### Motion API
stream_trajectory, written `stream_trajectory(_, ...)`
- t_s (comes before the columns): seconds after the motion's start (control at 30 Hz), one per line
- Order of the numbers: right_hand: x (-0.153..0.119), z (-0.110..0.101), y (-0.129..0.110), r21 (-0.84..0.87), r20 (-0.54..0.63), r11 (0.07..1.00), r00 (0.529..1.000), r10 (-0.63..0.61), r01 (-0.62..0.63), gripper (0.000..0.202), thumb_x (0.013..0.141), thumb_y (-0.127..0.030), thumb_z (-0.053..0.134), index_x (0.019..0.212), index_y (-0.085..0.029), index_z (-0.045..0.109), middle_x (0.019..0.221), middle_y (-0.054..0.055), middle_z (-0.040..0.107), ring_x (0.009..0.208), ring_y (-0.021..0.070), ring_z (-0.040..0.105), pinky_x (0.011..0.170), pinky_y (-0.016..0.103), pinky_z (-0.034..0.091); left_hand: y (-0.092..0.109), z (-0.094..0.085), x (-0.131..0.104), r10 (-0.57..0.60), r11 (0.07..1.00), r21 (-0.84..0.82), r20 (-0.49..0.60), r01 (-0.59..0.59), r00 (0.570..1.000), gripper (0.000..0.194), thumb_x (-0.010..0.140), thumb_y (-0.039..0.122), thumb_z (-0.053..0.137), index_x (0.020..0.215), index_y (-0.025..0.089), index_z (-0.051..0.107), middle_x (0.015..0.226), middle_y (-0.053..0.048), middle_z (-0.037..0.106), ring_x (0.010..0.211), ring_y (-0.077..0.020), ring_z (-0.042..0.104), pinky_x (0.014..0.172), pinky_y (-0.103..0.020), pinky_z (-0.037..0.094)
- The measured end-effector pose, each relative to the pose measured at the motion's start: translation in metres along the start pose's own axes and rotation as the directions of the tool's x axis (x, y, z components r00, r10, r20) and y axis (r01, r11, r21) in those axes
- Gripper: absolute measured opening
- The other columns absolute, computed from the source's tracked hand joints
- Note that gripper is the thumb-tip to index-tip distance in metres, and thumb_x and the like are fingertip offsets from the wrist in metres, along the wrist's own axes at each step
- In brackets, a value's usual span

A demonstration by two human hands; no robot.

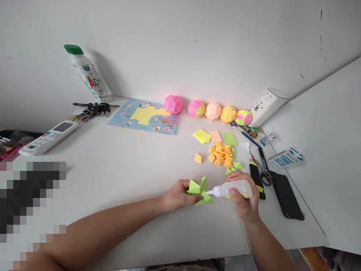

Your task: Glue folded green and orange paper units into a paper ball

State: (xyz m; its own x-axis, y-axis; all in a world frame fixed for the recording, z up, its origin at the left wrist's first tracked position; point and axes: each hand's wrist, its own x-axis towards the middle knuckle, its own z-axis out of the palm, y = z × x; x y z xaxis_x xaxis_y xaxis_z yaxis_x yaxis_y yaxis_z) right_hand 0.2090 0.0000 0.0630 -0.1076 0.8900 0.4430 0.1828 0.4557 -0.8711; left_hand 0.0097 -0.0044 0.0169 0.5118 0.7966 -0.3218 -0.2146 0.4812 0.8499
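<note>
Near the table's front, my left hand [180, 195] pinches a green folded paper piece [197, 187] with several pointed flaps. My right hand [245, 195] is wrapped round a white glue bottle [232, 188], held sideways with its nozzle at the right side of the green paper. Behind my right hand lies a pile of orange folded paper pieces [220, 154], with a few green folded pieces [237, 165] beside it. One orange piece [197, 158] sits apart to the left. Yellow [202, 136], peach [215, 136] and green paper squares [230, 139] lie behind the pile.
Several paper balls [213, 111] line the wall beside a white box [267, 107]. A printed sheet [118, 119], bottle [91, 77], keys [94, 109] and remote [49, 138] are at left. Scissors [265, 178], a cutter [256, 178], black pouch [286, 195] and small carton [286, 158] lie right.
</note>
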Motion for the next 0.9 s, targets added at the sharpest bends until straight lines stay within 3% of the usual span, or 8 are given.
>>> stream_trajectory(0.37, -0.0017, 0.0070, -0.0053, -0.088, 0.057, 0.996, 0.998, 0.019, -0.014, 0.008, 0.079, -0.023, 0.061, 0.083, -0.021, 0.054, 0.079, 0.002, 0.053, 0.071, 0.0175, 0.051, 0.063, 0.031, 0.041, -0.0019, 0.0051, -0.0014, -0.021, 0.989, 0.143, -0.015, 0.023, 1.000, 0.024, 0.060, 0.030, 0.074, 0.071, 0.014, 0.059, 0.061, 0.004, 0.049, 0.055, -0.0089, 0.043, 0.053, -0.023, 0.033)
stream_trajectory(0.9, -0.0014, 0.0081, -0.0078, -0.079, 0.085, 0.996, 0.996, 0.038, -0.031, 0.006, 0.080, -0.024, 0.060, 0.082, -0.021, 0.055, 0.078, 0.003, 0.054, 0.069, 0.0176, 0.051, 0.060, 0.030, 0.041, -0.0041, 0.0022, -0.0008, 0.001, 0.998, 0.070, 0.025, -0.002, 1.000, 0.021, 0.061, 0.029, 0.074, 0.071, 0.014, 0.062, 0.060, 0.003, 0.051, 0.056, -0.0099, 0.045, 0.055, -0.024, 0.035)
